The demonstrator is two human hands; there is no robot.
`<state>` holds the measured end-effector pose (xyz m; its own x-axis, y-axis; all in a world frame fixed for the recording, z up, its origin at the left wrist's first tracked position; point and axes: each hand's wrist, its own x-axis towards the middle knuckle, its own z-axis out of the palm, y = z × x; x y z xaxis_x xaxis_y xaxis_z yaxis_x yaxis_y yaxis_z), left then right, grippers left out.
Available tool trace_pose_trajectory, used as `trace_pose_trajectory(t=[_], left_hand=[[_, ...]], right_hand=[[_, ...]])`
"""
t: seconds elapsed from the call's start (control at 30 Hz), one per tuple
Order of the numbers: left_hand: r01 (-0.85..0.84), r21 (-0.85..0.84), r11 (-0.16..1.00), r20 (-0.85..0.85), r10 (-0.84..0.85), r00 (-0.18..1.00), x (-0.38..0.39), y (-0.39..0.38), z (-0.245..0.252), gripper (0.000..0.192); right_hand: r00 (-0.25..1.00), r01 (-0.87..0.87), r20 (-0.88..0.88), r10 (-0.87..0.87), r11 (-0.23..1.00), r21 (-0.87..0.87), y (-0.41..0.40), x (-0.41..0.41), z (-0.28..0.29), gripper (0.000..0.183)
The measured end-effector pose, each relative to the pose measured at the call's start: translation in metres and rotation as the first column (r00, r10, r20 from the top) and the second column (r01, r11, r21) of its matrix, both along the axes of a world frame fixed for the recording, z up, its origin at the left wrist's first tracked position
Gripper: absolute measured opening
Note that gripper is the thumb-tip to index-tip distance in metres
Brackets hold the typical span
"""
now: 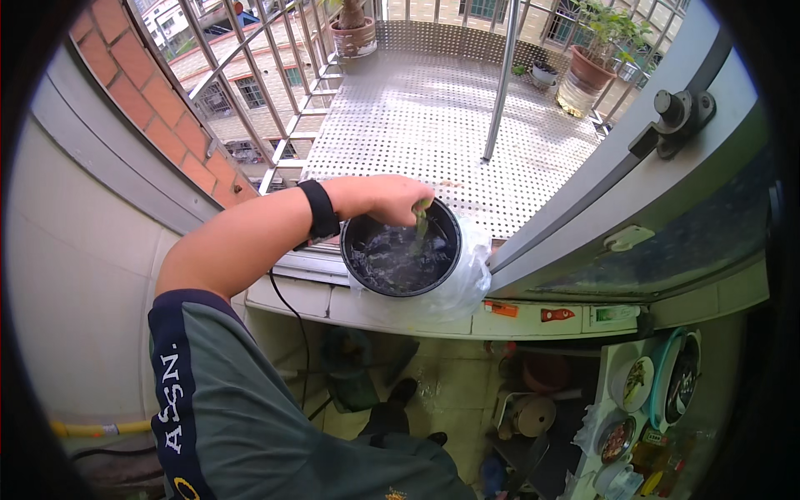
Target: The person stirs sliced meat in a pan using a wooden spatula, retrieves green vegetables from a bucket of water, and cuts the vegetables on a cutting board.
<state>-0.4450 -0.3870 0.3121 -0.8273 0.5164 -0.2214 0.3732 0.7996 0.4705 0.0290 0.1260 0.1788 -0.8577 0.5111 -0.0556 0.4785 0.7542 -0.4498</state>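
My left hand [400, 199] reaches in from the left over the far rim of a round black pot [345, 262]. Its fingers are closed on a green leafy piece [422, 228], which hangs down into the pot; what kind of plant it is I cannot tell. Inside the pot there is a dark, shiny, rippled surface that looks like water [397, 256]. A clear plastic bag [472, 275] lies under and beside the pot on the tiled sill [431, 322]. A black band circles my left wrist. My right hand is out of view.
A perforated metal platform [400, 131] with a steel pole [503, 81] and potted plants extends beyond the sill. A window sash [600, 187] stands at the right. Bowls of food [632, 384] rest on a surface at lower right. A black cable [290, 306] hangs at left.
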Motion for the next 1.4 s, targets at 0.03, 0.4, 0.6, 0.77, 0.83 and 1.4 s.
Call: trace_pose_trajectory(t=[0.03, 0.4, 0.6, 0.77, 0.83, 1.4], left_hand=[[-0.046, -0.031, 0.998, -0.007, 0.046, 0.999, -0.003, -0.001, 0.002, 0.023], [0.168, -0.324, 0.931, 0.369, -0.04, 0.929, 0.009, 0.021, -0.055, 0.048], [0.271, -0.364, 0.891, 0.614, 0.011, 0.79, 0.018, 0.024, -0.07, 0.041], [0.457, -0.393, 0.798, 0.654, -0.107, 0.749, 0.035, 0.028, -0.067, 0.046], [0.385, -0.314, 0.868, 0.677, -0.079, 0.731, 0.032, 0.023, -0.059, 0.035], [0.233, -0.522, 0.821, 0.351, -0.042, 0.935, 0.008, 0.016, -0.041, 0.028]], right_hand=[[0.999, -0.035, -0.038, 0.036, 0.999, 0.025, 0.005, 0.002, -0.005, 0.037], [0.989, -0.132, -0.043, 0.143, 0.973, 0.189, 0.009, 0.001, -0.011, 0.042], [0.994, -0.051, -0.088, 0.06, 0.994, 0.097, -0.005, -0.01, -0.002, 0.046], [0.994, -0.069, -0.081, 0.073, 0.996, 0.053, -0.007, -0.014, 0.0, 0.046], [0.999, -0.05, 0.0, 0.05, 0.998, 0.041, -0.007, -0.014, 0.002, 0.044], [0.982, -0.175, -0.058, 0.178, 0.983, 0.057, 0.027, 0.009, -0.028, 0.04]])
